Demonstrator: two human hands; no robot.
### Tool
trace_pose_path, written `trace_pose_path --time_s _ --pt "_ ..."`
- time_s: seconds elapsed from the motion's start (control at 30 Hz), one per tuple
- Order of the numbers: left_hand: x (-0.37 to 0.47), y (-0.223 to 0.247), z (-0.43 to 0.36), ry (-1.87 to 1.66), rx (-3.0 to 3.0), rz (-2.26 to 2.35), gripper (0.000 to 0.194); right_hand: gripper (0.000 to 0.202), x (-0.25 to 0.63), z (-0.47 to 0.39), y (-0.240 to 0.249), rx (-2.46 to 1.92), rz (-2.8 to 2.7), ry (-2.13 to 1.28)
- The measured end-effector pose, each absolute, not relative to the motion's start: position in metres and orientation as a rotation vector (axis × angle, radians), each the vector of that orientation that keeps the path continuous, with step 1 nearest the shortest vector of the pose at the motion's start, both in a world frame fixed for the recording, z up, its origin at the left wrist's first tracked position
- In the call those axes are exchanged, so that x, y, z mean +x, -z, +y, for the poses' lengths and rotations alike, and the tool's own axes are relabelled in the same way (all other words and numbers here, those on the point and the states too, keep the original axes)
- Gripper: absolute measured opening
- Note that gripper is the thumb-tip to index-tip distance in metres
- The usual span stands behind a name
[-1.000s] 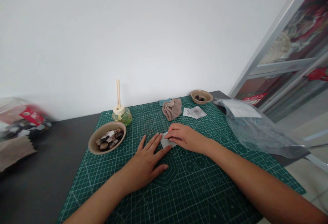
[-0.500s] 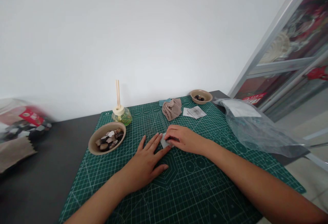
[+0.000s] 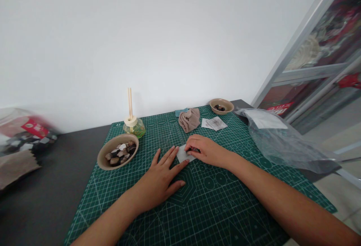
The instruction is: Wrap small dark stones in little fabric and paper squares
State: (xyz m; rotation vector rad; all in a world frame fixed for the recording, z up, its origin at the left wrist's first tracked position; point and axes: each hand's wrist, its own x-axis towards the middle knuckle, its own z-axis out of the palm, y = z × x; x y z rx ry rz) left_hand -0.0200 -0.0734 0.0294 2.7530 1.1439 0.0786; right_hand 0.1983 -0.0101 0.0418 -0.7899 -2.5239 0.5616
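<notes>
We had our left hand (image 3: 158, 186) laid flat and unclenched, fingers spread, on the green mat (image 3: 208, 204), with fingertips on the edge of a small grey sheet (image 3: 182, 155). Our right hand (image 3: 208, 151) pinched a dark piece (image 3: 194, 150) over that sheet; our own fingers stood in the way and hid part of both, so we could not tell the piece's full shape. The sheet lay on the mat between our two hands.

To the left, near our left hand, we had a tan bowl (image 3: 102, 152) of mixed stones (image 3: 118, 155). Just behind it stood a glass bottle (image 3: 138, 129) with pale sticks (image 3: 130, 103) rising from its top. Beyond our right hand lay a crumpled brown cloth (image 3: 189, 120), partly covering a blue piece (image 3: 179, 112), and beside it two overlapping papers (image 3: 216, 123), the upper one smudged grey. A second bowl (image 3: 228, 109), holding a few dark stones (image 3: 219, 107), sat behind them near the wall (image 3: 180, 50).

A clear plastic bag (image 3: 284, 148) sprawled across the mat's right edge, well apart from our fingers. On the dark table (image 3: 62, 178) at far left we had a blurred bag (image 3: 34, 127) and some brown paper (image 3: 18, 168).
</notes>
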Motion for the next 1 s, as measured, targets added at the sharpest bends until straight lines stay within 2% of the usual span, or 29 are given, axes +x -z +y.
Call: trace_pose_path --time_s 0.33,1.0 --pt "-0.0195 -0.0298 -0.0734 -0.09 2.744 1.144 0.05 0.022 0.2009 -0.0074 -0.0388 -0.765 -2.537 -0.587" --pt "-0.0193 -0.0303 -0.0729 -0.046 2.764 1.159 0.05 0.021 0.2001 -0.0089 -0.0402 -0.76 -2.565 -0.541"
